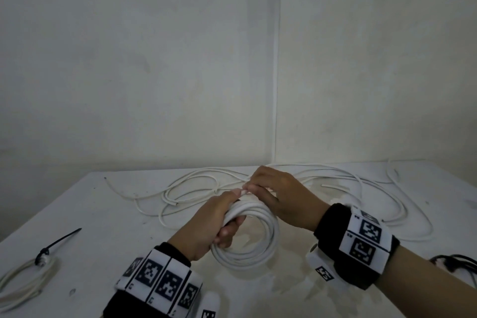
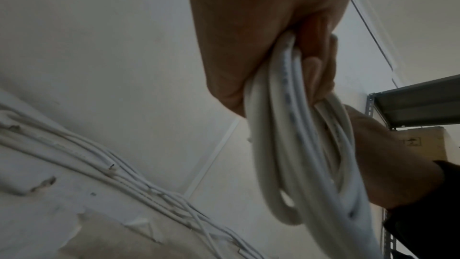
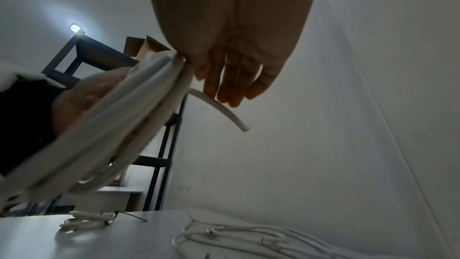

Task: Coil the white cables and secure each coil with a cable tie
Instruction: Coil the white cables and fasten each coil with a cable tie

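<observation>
Left hand (image 1: 206, 224) grasps white coil (image 1: 247, 237) at 9 o'clock; right hand (image 1: 277, 196), fingers extended, touches its 12 o'clock.

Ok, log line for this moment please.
phase: coiling | left hand: grips coil | right hand: fingers on cable end | tied coil: table left | loose cables: behind
</observation>
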`<move>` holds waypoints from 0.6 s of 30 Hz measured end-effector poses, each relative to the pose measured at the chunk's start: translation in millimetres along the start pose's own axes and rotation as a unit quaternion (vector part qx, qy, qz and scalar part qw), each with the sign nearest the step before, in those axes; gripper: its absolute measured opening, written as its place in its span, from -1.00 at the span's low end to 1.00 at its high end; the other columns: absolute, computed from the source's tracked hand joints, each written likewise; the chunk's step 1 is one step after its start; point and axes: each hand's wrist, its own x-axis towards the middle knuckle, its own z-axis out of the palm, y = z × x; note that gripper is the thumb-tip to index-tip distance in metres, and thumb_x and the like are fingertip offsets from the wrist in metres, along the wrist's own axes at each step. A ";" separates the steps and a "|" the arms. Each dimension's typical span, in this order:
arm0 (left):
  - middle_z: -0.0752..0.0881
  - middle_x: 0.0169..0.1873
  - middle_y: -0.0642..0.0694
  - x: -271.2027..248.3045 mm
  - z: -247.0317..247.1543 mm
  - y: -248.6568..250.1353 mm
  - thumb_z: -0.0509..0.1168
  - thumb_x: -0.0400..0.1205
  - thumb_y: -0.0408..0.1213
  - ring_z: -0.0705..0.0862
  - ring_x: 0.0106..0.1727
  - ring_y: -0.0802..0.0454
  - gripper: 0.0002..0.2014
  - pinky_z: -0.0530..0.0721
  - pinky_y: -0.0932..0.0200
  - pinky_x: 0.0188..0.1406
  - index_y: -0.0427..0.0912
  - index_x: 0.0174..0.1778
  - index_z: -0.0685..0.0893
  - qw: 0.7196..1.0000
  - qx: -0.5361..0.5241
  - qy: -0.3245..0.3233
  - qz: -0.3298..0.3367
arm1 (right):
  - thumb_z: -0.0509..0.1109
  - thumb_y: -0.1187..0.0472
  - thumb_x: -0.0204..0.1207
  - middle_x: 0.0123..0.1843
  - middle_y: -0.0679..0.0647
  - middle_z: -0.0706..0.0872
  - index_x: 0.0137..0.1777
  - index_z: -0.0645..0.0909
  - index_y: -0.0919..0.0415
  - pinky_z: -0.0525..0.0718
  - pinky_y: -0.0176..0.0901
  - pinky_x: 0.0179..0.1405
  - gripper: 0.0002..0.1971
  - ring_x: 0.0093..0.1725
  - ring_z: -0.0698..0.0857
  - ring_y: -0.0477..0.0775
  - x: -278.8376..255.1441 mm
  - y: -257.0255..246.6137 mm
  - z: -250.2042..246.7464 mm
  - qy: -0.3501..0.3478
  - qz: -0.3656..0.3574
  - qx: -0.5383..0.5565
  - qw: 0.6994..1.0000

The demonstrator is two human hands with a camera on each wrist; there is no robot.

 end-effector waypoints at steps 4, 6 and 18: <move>0.25 -0.84 -0.01 3.8 -6.0 5.5 -0.04 0.71 -0.07 0.15 -0.81 0.13 -0.44 0.22 0.35 -0.73 -0.24 -0.59 0.46 0.999 -0.034 0.010 0.005 | 0.27 -0.04 0.52 0.08 0.03 0.64 0.12 0.64 0.23 0.51 -0.28 0.10 -0.63 0.06 0.60 -0.08 -6.5 -14.4 -8.1 -0.082 0.077 0.076 0.991; 0.24 -0.83 -0.01 5.3 -6.1 7.8 -0.03 0.71 -0.07 0.15 -0.80 0.13 -0.44 0.23 0.35 -0.74 -0.24 -0.59 0.46 0.999 -0.036 0.015 0.004 | 0.45 0.01 0.44 0.02 0.05 0.70 0.14 0.62 0.17 0.57 -0.19 0.03 -0.66 -0.01 0.65 -0.03 -7.9 -17.8 -6.4 -0.091 0.092 0.051 0.990; 0.36 -0.77 0.07 11.9 1.0 0.9 0.07 0.69 -0.32 0.28 -0.75 0.18 -0.74 0.25 0.34 -0.70 -0.22 -0.24 0.60 0.988 -0.004 0.136 0.072 | 0.44 0.37 0.45 -0.42 -0.04 0.70 -0.13 0.65 0.18 0.60 -0.34 -0.38 -0.91 -0.45 0.63 -0.13 -11.8 -23.2 3.6 -0.047 0.221 0.324 0.919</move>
